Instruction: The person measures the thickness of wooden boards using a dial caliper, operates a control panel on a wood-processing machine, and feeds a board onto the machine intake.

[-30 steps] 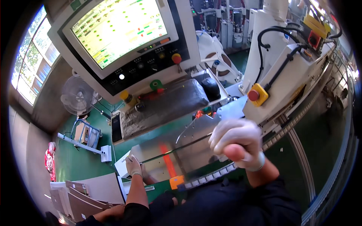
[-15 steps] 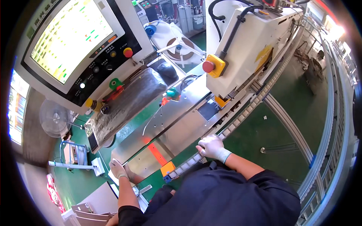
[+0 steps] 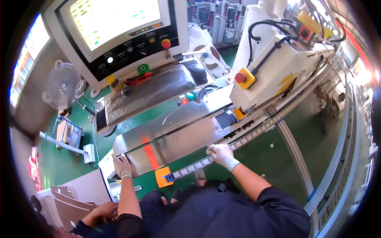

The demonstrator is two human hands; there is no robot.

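My left hand (image 3: 123,166), in a pale glove, is at the left end of a shiny metal machine table (image 3: 186,144). Its fingers bend over the table's corner, and what they grip is hidden. My right hand (image 3: 223,154), gloved too, is closed at the table's near edge, over a rail of white rollers (image 3: 194,167). I cannot make out anything inside that fist. A yellow-orange end block (image 3: 162,177) with a small blue part caps the rail between my hands. A red strip of light (image 3: 151,155) crosses the table.
Another person's hand (image 3: 108,209) rests by brown boards (image 3: 73,208) at lower left. A control panel with a lit screen (image 3: 115,22) stands above a plastic-wrapped shelf (image 3: 154,89). The white machine head (image 3: 274,67) carries a red stop button (image 3: 240,77). A fan (image 3: 61,85) stands left.
The view has turned and shifted, so the table lies flatter. Another person's hand and sleeve have come into view at lower left. My hands stay at the table's left end and the roller rail.
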